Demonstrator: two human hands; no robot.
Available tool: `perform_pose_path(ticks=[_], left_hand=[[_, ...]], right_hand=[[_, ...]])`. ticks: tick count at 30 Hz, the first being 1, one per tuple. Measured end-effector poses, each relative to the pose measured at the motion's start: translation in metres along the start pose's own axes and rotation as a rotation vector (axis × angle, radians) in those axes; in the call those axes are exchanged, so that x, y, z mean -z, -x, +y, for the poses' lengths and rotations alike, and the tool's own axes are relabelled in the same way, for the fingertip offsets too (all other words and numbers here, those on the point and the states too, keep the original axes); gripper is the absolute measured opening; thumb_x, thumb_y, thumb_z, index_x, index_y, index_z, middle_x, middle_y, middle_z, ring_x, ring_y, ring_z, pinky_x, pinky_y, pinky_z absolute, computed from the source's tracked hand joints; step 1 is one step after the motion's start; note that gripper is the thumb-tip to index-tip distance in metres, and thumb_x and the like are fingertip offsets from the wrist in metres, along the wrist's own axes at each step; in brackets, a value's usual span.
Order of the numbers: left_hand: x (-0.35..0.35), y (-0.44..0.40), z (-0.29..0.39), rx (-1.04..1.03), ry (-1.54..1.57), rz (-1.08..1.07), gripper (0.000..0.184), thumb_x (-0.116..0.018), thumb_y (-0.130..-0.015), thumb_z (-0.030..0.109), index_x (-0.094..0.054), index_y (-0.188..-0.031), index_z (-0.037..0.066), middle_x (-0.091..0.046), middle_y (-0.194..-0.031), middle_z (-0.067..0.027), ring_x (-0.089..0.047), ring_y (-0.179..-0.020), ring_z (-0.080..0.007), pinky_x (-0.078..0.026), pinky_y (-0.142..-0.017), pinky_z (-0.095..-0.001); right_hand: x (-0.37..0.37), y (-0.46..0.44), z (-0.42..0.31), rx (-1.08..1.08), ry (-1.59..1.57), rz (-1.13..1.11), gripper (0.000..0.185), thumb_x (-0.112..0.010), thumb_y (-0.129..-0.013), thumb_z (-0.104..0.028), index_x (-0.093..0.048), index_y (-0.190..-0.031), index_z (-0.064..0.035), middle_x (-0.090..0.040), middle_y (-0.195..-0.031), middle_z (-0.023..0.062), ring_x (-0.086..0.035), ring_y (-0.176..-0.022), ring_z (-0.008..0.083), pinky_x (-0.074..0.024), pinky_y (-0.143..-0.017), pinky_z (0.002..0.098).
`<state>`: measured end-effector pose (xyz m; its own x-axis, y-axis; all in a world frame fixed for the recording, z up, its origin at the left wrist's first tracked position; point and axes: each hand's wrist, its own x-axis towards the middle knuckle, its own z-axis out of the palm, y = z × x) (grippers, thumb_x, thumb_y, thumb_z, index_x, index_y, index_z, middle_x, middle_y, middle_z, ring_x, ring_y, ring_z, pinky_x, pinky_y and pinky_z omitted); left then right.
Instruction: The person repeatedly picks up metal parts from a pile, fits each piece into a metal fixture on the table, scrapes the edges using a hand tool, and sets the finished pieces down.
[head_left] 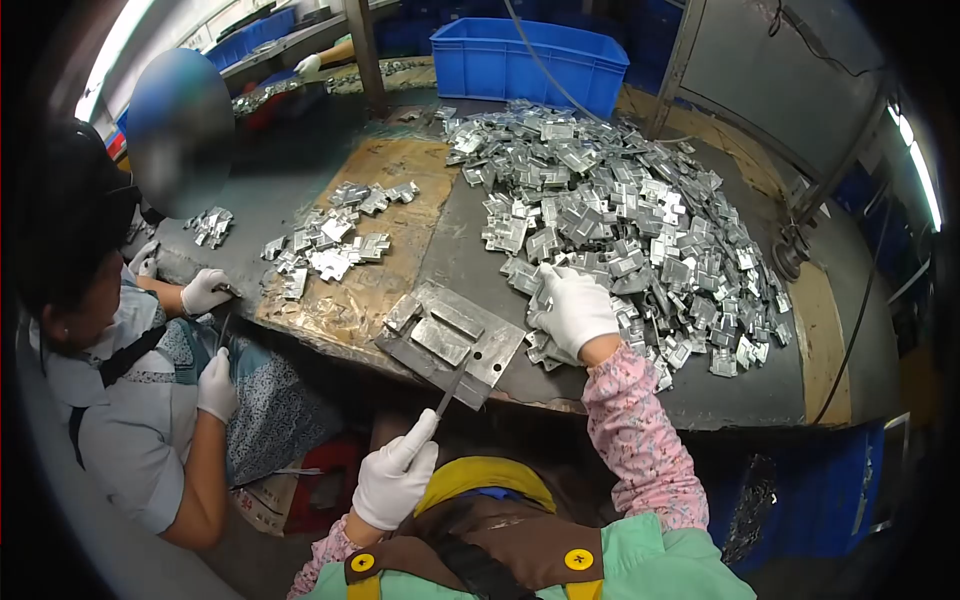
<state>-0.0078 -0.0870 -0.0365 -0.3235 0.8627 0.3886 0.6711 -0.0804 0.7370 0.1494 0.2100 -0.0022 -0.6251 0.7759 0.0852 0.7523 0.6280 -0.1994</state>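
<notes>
My left hand (396, 474), in a white glove, is closed around the handle end of a thin, dark file (452, 388). The file's tip rests over a flat metal plate (490, 368) with raised blocks and two holes, lying at the bench edge. Also gloved, my right hand (575, 312) is at the near left side of a large heap of silvery stamped metal parts (640, 225). Its thumb and fingers close about a metal part at the heap's edge; the fingertips are partly hidden among the parts.
A smaller group of metal parts (330, 240) lies on brown sheeting (385, 195) to the left. A blue bin (530, 65) stands behind the heap. On my left sits a co-worker (130, 400) with gloved hands and a tool. A metal post (365, 60) rises at the back.
</notes>
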Motion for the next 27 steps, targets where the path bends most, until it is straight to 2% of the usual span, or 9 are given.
perform_pose_path(ticks=[4,7,9,11,13,15,18,22,27], left_hand=[[-0.001,0.002,0.002,0.044,0.004,-0.026,0.052,-0.071,-0.089,0.002,-0.065,-0.139,0.012,-0.059,-0.068,-0.0143,-0.061,-0.055,-0.0300,-0.048,-0.054,-0.0408],[-0.006,0.008,-0.001,0.032,0.063,0.005,0.048,-0.071,-0.090,0.005,-0.066,-0.138,0.011,-0.059,-0.070,-0.0106,-0.060,-0.056,-0.0268,-0.050,-0.055,-0.0391],[0.005,0.004,0.000,-0.114,-0.155,-0.080,0.039,-0.070,-0.088,-0.001,-0.071,-0.127,0.002,-0.068,-0.083,-0.0108,-0.060,-0.058,-0.0192,-0.051,-0.056,-0.0325],[0.007,0.007,-0.007,-0.117,-0.186,-0.048,0.040,-0.070,-0.086,0.000,-0.069,-0.127,0.002,-0.069,-0.088,-0.0094,-0.061,-0.059,-0.0204,-0.051,-0.055,-0.0334],[0.008,0.009,-0.015,-0.117,-0.195,-0.013,0.043,-0.070,-0.086,0.000,-0.068,-0.128,0.002,-0.068,-0.087,-0.0087,-0.061,-0.059,-0.0213,-0.051,-0.054,-0.0342],[0.008,0.012,-0.022,-0.114,-0.184,0.024,0.046,-0.070,-0.087,0.000,-0.067,-0.132,0.002,-0.065,-0.079,-0.0090,-0.061,-0.058,-0.0218,-0.050,-0.053,-0.0350],[0.015,0.005,-0.015,-0.084,-0.135,0.047,0.052,-0.071,-0.088,0.001,-0.064,-0.138,0.005,-0.061,-0.072,-0.0108,-0.061,-0.057,-0.0239,-0.050,-0.054,-0.0358],[0.018,-0.001,-0.017,-0.098,-0.124,0.079,0.053,-0.071,-0.088,0.000,-0.063,-0.140,0.006,-0.060,-0.071,-0.0134,-0.062,-0.058,-0.0272,-0.050,-0.056,-0.0367],[0.018,-0.017,-0.018,-0.007,-0.112,0.122,0.052,-0.070,-0.088,-0.002,-0.064,-0.139,0.004,-0.062,-0.074,-0.0153,-0.062,-0.060,-0.0276,-0.050,-0.058,-0.0366]], right_hand=[[0.018,-0.009,-0.013,0.011,0.183,-0.022,0.078,-0.086,-0.075,-0.036,-0.057,-0.144,-0.0133,-0.067,-0.114,0.0159,-0.067,-0.102,0.0377,-0.0532,-0.090,0.0485],[0.017,-0.006,-0.020,0.014,0.097,0.122,0.043,-0.081,-0.081,-0.028,-0.070,-0.118,-0.0102,-0.067,-0.099,0.0163,-0.068,-0.095,0.0349,-0.0542,-0.080,0.0458],[0.018,0.009,-0.023,0.169,-0.015,0.317,0.023,-0.075,-0.089,-0.022,-0.071,-0.107,-0.0086,-0.066,-0.093,0.0162,-0.068,-0.093,0.0359,-0.0535,-0.078,0.0443],[0.008,0.019,-0.032,0.238,-0.207,0.540,0.017,-0.076,-0.091,-0.017,-0.072,-0.103,-0.0059,-0.068,-0.089,0.0150,-0.069,-0.081,0.0328,-0.0551,-0.073,0.0432],[-0.011,0.030,-0.054,-0.037,-0.922,0.426,0.015,-0.073,-0.095,-0.009,-0.070,-0.106,0.0001,-0.071,-0.091,0.0142,-0.071,-0.083,0.0252,-0.0553,-0.074,0.0353],[-0.038,0.042,-0.063,0.009,-0.864,0.351,0.018,-0.073,-0.094,-0.011,-0.069,-0.109,-0.0015,-0.070,-0.093,0.0145,-0.071,-0.085,0.0288,-0.0554,-0.075,0.0373],[-0.049,0.057,-0.081,0.236,-0.455,0.459,0.018,-0.075,-0.090,-0.011,-0.071,-0.107,-0.0057,-0.068,-0.102,0.0164,-0.068,-0.091,0.0364,-0.0552,-0.079,0.0416],[-0.028,0.051,-0.076,0.171,-0.454,0.218,0.018,-0.067,-0.092,-0.007,-0.071,-0.110,-0.0052,-0.067,-0.099,0.0149,-0.068,-0.086,0.0349,-0.0548,-0.076,0.0419],[-0.023,0.040,-0.082,0.247,-0.343,0.237,0.018,-0.067,-0.090,-0.009,-0.072,-0.108,-0.0065,-0.067,-0.096,0.0141,-0.068,-0.085,0.0347,-0.0548,-0.075,0.0426]])
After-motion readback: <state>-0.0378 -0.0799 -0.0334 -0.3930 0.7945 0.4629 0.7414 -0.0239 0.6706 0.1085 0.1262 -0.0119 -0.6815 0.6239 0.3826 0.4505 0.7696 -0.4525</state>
